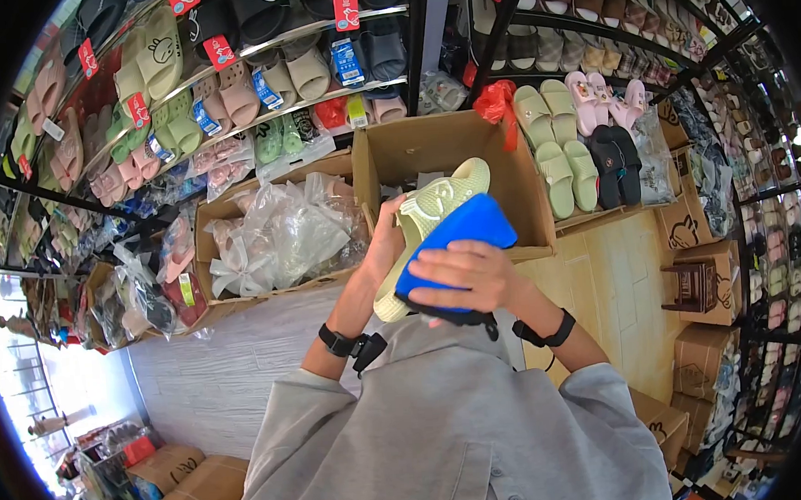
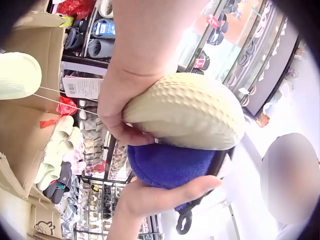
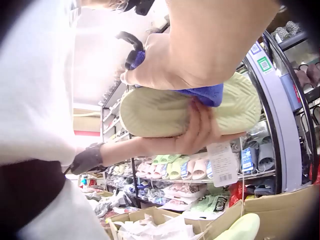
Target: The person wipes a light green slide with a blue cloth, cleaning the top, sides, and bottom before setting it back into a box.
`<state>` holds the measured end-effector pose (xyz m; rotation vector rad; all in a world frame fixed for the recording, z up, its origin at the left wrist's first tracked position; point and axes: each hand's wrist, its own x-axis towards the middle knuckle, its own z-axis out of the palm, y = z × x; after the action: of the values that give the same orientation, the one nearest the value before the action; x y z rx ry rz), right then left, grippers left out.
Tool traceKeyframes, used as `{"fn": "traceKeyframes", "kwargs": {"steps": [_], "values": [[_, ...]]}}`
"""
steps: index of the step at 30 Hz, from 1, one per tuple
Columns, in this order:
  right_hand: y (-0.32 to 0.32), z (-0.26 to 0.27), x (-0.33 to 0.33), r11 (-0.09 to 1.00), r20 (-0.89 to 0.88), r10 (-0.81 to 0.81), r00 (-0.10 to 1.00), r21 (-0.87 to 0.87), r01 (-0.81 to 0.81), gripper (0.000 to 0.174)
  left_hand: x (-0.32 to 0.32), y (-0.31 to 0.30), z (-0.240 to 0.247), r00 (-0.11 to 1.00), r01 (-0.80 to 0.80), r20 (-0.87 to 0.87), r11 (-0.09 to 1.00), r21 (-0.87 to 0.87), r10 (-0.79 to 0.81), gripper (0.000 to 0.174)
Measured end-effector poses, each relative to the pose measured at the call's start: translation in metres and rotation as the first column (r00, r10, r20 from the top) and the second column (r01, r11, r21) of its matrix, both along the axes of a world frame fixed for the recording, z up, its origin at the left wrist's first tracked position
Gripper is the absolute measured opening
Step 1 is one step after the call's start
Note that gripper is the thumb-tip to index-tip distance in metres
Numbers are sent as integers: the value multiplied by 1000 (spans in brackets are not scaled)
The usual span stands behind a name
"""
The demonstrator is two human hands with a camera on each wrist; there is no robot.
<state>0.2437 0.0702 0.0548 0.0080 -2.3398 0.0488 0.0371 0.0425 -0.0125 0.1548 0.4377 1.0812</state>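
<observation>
The left hand [image 1: 385, 244] grips one of two pale slippers [image 1: 426, 210], the right hand [image 1: 471, 278] one blue cloth [image 1: 472, 226].

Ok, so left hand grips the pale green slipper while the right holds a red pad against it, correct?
Not quite: the pad is blue, not red, as the head view shows. The right hand does hold it against the slipper, which the left hand grips.

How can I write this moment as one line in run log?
left hand: grips pale green slipper | right hand: holds blue pad against slipper | white tag: hangs near slipper | open cardboard box: in front
</observation>
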Motion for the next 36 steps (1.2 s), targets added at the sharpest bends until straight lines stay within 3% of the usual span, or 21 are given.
{"fn": "traceKeyframes", "kwargs": {"steps": [4, 8, 10, 14, 18, 19, 22, 27, 30, 36], "values": [[26, -6, 18, 983, 4, -161, 987, -87, 161, 45, 1, -4, 1, 1000, -6, -9, 1000, -22, 6, 79], [57, -6, 25, 947, -55, -250, 967, -221, 233, 52, -4, -6, -4, 988, 24, -151, 999, -26, -28, 80], [60, 7, 25, 914, 3, -304, 953, -280, 292, 55, -3, -7, -3, 989, 29, -146, 998, -55, -37, 80], [45, 17, 15, 912, -1, -282, 959, -312, 267, 56, -4, -6, -8, 995, 47, -88, 998, -39, -50, 78], [14, 14, -1, 962, 36, -187, 982, -195, 191, 51, 5, -10, 18, 997, -4, -78, 992, -128, -6, 73], [3, 13, -5, 969, 42, -162, 986, -182, 167, 49, -5, -15, 25, 995, 95, -5, 981, -172, -98, 69], [-23, 13, -20, 991, 42, -43, 998, -126, 48, 44, -2, -4, 14, 992, 51, -110, 995, -83, -60, 67], [-43, 9, -30, 989, 108, 119, 987, 72, -127, 44, 5, -3, 11, 972, -38, -237, 993, -113, 10, 65], [-28, 12, -22, 988, 119, 150, 982, 26, -154, 45, 3, -5, 9, 961, -44, -277, 990, -131, 7, 65], [8, 11, 2, 999, 66, -33, 997, -38, 36, 46, -1, -14, 25, 971, 49, -230, 996, -81, -66, 68]]}}
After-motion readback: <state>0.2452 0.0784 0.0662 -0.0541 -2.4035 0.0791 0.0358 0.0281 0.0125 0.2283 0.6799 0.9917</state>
